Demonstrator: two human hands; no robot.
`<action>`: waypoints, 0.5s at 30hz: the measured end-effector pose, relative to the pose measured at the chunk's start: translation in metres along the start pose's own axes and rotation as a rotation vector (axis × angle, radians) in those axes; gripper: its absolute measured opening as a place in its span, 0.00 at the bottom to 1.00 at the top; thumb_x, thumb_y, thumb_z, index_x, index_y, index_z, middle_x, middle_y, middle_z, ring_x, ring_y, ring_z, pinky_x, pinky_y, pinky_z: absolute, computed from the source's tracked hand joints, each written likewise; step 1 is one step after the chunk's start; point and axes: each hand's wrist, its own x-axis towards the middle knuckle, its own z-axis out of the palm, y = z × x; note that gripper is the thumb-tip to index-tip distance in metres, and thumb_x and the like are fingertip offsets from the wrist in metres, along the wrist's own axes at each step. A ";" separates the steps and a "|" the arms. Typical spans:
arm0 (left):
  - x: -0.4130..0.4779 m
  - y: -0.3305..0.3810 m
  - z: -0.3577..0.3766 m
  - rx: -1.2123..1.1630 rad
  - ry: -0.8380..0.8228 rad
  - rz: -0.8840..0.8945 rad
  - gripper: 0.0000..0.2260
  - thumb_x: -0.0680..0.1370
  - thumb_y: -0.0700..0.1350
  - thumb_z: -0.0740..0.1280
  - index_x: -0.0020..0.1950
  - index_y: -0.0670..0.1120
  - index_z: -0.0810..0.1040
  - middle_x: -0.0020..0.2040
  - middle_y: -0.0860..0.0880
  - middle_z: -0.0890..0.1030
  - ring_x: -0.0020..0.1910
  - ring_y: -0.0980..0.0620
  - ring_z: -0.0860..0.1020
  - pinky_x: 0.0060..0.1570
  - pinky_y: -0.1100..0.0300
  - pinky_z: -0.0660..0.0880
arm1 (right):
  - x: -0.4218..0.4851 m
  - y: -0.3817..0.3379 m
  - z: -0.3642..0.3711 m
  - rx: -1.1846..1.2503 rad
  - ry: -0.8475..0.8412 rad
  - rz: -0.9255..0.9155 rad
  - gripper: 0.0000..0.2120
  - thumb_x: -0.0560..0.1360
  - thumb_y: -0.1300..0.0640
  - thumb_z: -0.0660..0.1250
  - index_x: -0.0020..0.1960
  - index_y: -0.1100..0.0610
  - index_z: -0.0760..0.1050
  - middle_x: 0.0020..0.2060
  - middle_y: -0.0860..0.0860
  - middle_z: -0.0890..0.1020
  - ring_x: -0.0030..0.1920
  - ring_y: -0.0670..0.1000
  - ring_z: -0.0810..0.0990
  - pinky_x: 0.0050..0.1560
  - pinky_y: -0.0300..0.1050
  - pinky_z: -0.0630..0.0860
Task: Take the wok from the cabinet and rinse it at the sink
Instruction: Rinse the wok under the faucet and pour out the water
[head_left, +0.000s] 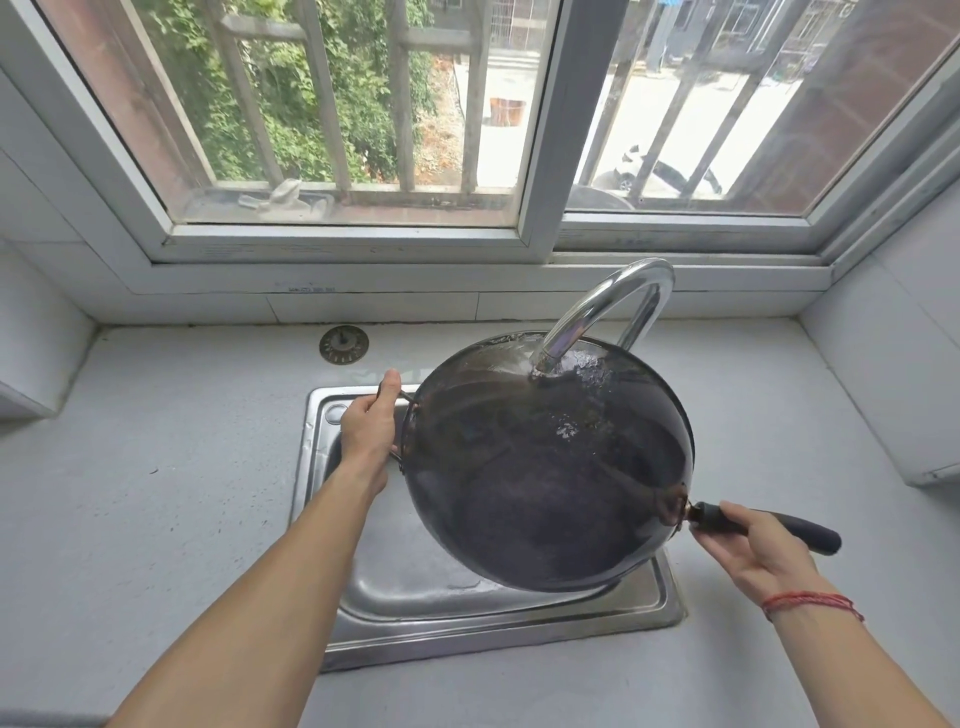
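Observation:
A large dark wok (545, 467) hangs tilted over the steel sink (363, 613), its inside facing me. My left hand (371, 426) grips the small wire loop handle on its left rim. My right hand (758, 556) holds the long black handle (800, 532) at the lower right. The curved chrome faucet (618, 301) arches over the far rim, its spout inside the wok. Water wets the upper part of the wok's inner surface.
Grey countertop (156, 493) surrounds the sink on all sides. A round metal sink strainer (343, 344) lies on the counter behind the sink. A barred window (363, 130) with a white frame runs along the back wall.

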 end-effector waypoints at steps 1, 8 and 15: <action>0.000 0.000 -0.001 0.000 0.003 0.005 0.21 0.76 0.64 0.68 0.45 0.45 0.74 0.34 0.51 0.69 0.31 0.52 0.70 0.31 0.58 0.69 | 0.000 0.000 0.001 0.001 -0.005 -0.001 0.02 0.78 0.68 0.63 0.49 0.64 0.72 0.40 0.64 0.82 0.35 0.57 0.85 0.32 0.53 0.82; -0.001 0.004 -0.009 -0.015 0.014 0.018 0.20 0.77 0.62 0.67 0.44 0.45 0.73 0.29 0.52 0.68 0.20 0.59 0.69 0.30 0.58 0.68 | -0.002 0.003 0.009 -0.024 -0.018 -0.012 0.02 0.78 0.69 0.63 0.49 0.65 0.71 0.30 0.60 0.83 0.30 0.55 0.85 0.54 0.55 0.76; -0.006 0.007 -0.006 -0.031 -0.017 0.007 0.20 0.76 0.63 0.68 0.44 0.45 0.73 0.26 0.54 0.73 0.20 0.57 0.72 0.26 0.61 0.69 | -0.001 0.003 0.005 -0.012 -0.010 -0.005 0.05 0.78 0.68 0.63 0.53 0.63 0.71 0.45 0.63 0.80 0.30 0.55 0.84 0.26 0.52 0.81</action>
